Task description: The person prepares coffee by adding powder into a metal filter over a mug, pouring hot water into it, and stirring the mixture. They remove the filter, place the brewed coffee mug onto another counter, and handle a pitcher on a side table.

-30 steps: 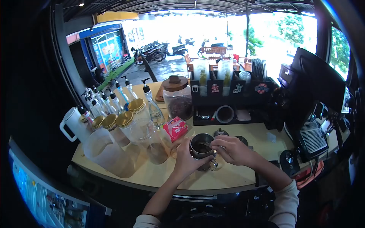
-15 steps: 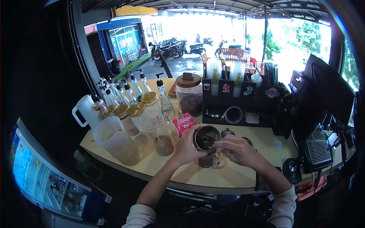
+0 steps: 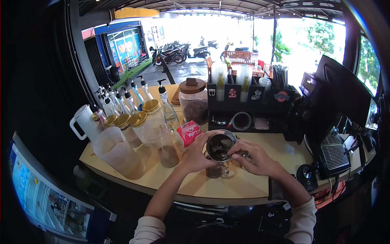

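Observation:
A round metal cup [image 3: 221, 147] with dark liquid and some bubbles is gripped by my left hand [image 3: 198, 153], whose fingers wrap its left side. At the cup's right rim my right hand [image 3: 254, 157] is closed in a pinch; a spoon-like metal piece shows by its fingers, partly hidden. Under the cup, a small glass mug [image 3: 214, 171] with a clear handle stands on the wooden counter [image 3: 195, 189]. A pink packet [image 3: 189, 133] lies just behind my left hand.
Left stand a frosted pitcher [image 3: 118, 153], a clear container [image 3: 163, 146], gold-lidded jars [image 3: 138, 120], pump bottles and a white jug [image 3: 85, 122]. Behind are a wooden-lidded jar [image 3: 193, 106] and a black cup organizer [image 3: 248, 97]. A coffee machine [image 3: 334, 150] stands right.
The metal cup has risen and tilted towards me, showing more of its inside and the glass mug below. My right hand has shifted at the cup's rim. The camera view has moved.

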Tool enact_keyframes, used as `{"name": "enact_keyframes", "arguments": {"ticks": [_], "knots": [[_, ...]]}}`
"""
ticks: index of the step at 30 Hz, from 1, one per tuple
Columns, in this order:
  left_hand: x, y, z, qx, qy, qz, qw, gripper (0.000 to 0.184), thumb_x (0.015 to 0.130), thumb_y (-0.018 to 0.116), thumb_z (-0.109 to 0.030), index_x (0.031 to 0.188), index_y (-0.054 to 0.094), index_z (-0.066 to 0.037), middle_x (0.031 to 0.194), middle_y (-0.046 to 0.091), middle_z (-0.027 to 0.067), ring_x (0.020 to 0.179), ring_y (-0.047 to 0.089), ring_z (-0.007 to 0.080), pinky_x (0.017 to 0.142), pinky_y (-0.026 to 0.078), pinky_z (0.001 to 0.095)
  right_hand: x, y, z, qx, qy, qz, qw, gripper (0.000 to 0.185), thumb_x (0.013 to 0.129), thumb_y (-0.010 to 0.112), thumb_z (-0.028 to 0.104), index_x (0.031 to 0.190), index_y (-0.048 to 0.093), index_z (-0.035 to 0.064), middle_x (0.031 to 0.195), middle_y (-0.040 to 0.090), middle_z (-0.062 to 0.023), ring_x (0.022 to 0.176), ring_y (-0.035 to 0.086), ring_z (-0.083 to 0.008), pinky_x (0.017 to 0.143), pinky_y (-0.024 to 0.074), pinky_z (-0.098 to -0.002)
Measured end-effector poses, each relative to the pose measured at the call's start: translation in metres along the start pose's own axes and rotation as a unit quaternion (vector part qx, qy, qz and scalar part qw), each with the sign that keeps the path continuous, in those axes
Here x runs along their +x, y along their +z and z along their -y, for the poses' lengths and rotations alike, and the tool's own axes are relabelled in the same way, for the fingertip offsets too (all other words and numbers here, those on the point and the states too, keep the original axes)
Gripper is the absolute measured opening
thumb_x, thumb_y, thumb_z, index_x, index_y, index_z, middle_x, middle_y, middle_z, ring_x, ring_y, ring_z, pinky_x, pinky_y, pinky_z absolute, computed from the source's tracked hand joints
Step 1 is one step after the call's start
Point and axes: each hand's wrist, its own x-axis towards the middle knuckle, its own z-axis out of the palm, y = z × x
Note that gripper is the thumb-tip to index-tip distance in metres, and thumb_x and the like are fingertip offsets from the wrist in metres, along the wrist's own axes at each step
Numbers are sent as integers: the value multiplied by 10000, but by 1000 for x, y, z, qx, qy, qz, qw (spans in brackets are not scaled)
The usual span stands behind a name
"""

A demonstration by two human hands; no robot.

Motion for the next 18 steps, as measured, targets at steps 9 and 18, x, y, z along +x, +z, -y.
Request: {"name": "enact_keyframes", "arguments": {"ticks": [9, 18], "knots": [[4, -3, -1, 11, 48, 11, 999, 849, 550, 844, -157, 1312, 471, -170, 1323, 533, 27, 1247, 480, 255, 1091, 315, 418, 1, -6, 0, 59, 53, -16, 997, 111, 916, 541, 101, 956, 593, 12, 888, 599, -116, 869, 593, -246, 793, 459, -346], [6, -7, -4, 22, 49, 9, 999, 829, 572, 839, -173, 1315, 472, -165, 1330, 529, 32, 1261, 472, 259, 1096, 308, 423, 5, -12, 4, 48, 56, -1, 997, 127, 911, 537, 103, 974, 610, 20, 885, 609, -110, 857, 579, -250, 802, 446, -360]]}}
